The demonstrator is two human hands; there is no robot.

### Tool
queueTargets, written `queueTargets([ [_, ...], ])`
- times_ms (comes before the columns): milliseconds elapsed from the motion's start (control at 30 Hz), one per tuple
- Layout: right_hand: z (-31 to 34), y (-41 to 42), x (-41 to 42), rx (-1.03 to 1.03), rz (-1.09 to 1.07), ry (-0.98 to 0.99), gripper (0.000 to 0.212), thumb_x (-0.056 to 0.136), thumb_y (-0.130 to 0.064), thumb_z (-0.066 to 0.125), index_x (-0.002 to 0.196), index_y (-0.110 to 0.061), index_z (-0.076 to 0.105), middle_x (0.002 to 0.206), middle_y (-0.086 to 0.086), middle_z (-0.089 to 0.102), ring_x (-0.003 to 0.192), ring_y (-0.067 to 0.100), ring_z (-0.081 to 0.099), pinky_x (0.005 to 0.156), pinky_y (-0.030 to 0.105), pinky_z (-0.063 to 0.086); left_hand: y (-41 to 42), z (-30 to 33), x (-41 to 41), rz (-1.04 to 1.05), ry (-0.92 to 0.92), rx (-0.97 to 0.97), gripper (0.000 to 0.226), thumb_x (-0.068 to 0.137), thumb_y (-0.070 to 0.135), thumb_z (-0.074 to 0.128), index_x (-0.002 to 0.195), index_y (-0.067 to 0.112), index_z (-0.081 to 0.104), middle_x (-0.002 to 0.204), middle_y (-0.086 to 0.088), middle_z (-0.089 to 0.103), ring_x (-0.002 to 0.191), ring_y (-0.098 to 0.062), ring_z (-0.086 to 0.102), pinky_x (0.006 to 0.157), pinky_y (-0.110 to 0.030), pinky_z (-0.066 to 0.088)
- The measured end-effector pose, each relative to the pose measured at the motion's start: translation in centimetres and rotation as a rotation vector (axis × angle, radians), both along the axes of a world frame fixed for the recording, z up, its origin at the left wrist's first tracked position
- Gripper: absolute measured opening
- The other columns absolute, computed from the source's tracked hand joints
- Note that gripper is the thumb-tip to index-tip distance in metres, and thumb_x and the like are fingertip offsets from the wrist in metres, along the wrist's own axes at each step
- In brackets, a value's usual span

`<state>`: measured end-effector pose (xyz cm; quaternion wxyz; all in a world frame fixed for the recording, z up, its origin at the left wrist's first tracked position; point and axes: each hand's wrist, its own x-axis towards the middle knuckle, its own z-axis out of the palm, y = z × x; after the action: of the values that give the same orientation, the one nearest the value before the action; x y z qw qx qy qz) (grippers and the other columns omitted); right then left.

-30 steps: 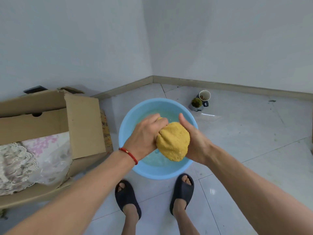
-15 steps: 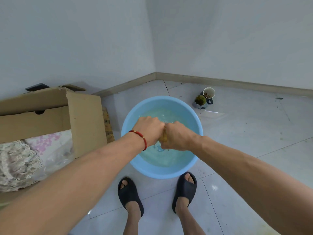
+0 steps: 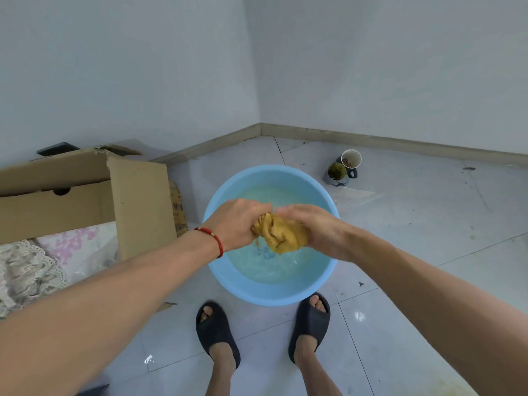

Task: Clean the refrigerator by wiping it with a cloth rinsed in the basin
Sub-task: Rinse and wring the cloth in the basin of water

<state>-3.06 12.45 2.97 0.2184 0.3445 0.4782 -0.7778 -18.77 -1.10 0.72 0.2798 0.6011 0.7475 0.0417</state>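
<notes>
A yellow cloth [image 3: 281, 234], bunched and twisted, hangs over the round light-blue basin [image 3: 228, 284] on the tiled floor. The basin holds rippling water. My left hand [image 3: 237, 222], with a red bracelet at the wrist, grips the cloth's left end. My right hand [image 3: 310, 227] grips its right part from above. Both hands are above the water, over the basin's middle. The refrigerator is not in view.
An open cardboard box [image 3: 85, 190] with lace and floral fabric stands to the left, close to the basin. Two mugs [image 3: 344, 168] stand on the floor at the back right near the wall corner. My feet in dark slippers [image 3: 217, 330] are just in front of the basin.
The cloth went from a rounded lump held between my hands to a squeezed wad hidden in my fists; now it shows again, twisted, between the hands. The water ripples.
</notes>
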Motion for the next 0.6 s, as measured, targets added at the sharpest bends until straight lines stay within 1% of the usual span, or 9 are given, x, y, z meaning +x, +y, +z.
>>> queueTargets([
  [67,0.0,-0.7,1.1,-0.379,-0.225,0.007,0.055,0.092,-0.066,0.060,0.105,-0.015,0.076,0.107,0.011,0.066,0.104,0.026,0.058,0.101,0.051,0.046,-0.3,0.9,-0.1,-0.077,0.092,0.261,0.020,0.079,0.015,0.049,0.095,0.021,0.059,0.077,0.001,0.058,0.063,-0.031,0.060,0.045,-0.035,0.045],
  [167,-0.6,-3.4,1.2,-0.879,-0.328,0.115,0.077,0.090,-0.064,0.064,0.141,-0.006,0.060,0.141,0.025,0.054,0.135,0.038,0.049,0.103,0.070,0.043,0.3,2.8,0.1,-0.218,0.227,0.455,0.014,0.081,0.009,0.053,0.085,0.017,0.064,0.071,0.000,0.052,0.047,-0.026,0.049,0.040,-0.026,0.027],
  [233,-0.5,-4.1,1.1,-0.966,-0.245,0.230,0.066,0.096,-0.039,0.068,0.148,-0.006,0.045,0.151,0.032,0.045,0.137,0.045,0.052,0.095,0.055,0.057,0.6,3.0,-0.4,-0.304,0.306,0.490,0.010,0.083,0.010,0.057,0.079,0.016,0.064,0.066,0.000,0.050,0.044,-0.023,0.047,0.042,-0.026,0.024],
  [267,-0.4,-3.6,0.8,-0.897,-0.198,0.219,0.053,0.098,-0.025,0.066,0.143,-0.007,0.046,0.141,0.030,0.056,0.120,0.038,0.066,0.078,0.036,0.064,0.5,2.7,-1.0,-0.326,0.350,0.494,0.012,0.082,0.006,0.059,0.076,0.016,0.062,0.063,0.000,0.049,0.041,-0.023,0.046,0.041,-0.026,0.024],
  [300,-0.2,-3.4,0.4,-0.768,-0.134,0.160,0.040,0.098,-0.016,0.064,0.134,-0.008,0.049,0.120,0.022,0.068,0.093,0.026,0.073,0.056,0.021,0.057,0.4,2.6,-1.3,-0.350,0.373,0.463,0.016,0.079,0.001,0.062,0.073,0.016,0.059,0.060,-0.001,0.048,0.039,-0.024,0.045,0.041,-0.025,0.023],
  [367,0.1,-3.1,-0.4,-0.303,0.083,0.015,0.026,0.095,-0.013,0.069,0.117,-0.006,0.059,0.081,0.008,0.064,0.056,0.013,0.055,0.039,0.019,0.036,0.8,2.8,-1.1,-0.443,0.373,0.332,0.019,0.072,-0.001,0.067,0.071,0.016,0.057,0.057,-0.002,0.054,0.039,-0.025,0.052,0.044,-0.023,0.023],
  [433,-0.2,-3.2,-1.7,0.253,0.383,-0.107,0.018,0.088,-0.014,0.071,0.097,0.000,0.066,0.068,0.005,0.058,0.049,0.016,0.047,0.041,0.022,0.034,1.3,3.4,0.0,-0.505,0.399,0.005,0.012,0.083,0.005,0.060,0.084,0.017,0.063,0.076,-0.005,0.069,0.065,-0.031,0.069,0.052,-0.030,0.031],
  [500,-0.7,-3.2,-2.5,0.661,0.590,-0.093,0.010,0.082,-0.015,0.069,0.078,-0.008,0.064,0.064,0.002,0.062,0.053,0.019,0.055,0.045,0.022,0.040,2.2,3.6,1.3,-0.407,0.387,-0.249,0.010,0.088,0.012,0.058,0.090,0.020,0.063,0.089,-0.005,0.070,0.085,-0.033,0.069,0.062,-0.033,0.038],
  [600,-1.5,-2.7,-2.5,0.994,0.739,0.013,0.010,0.084,-0.021,0.062,0.092,-0.017,0.059,0.079,0.004,0.063,0.078,0.033,0.064,0.061,0.031,0.046,2.7,2.9,1.9,-0.096,0.171,-0.365,0.015,0.080,0.012,0.061,0.071,0.016,0.050,0.071,0.000,0.054,0.066,-0.027,0.055,0.060,-0.031,0.042],
])
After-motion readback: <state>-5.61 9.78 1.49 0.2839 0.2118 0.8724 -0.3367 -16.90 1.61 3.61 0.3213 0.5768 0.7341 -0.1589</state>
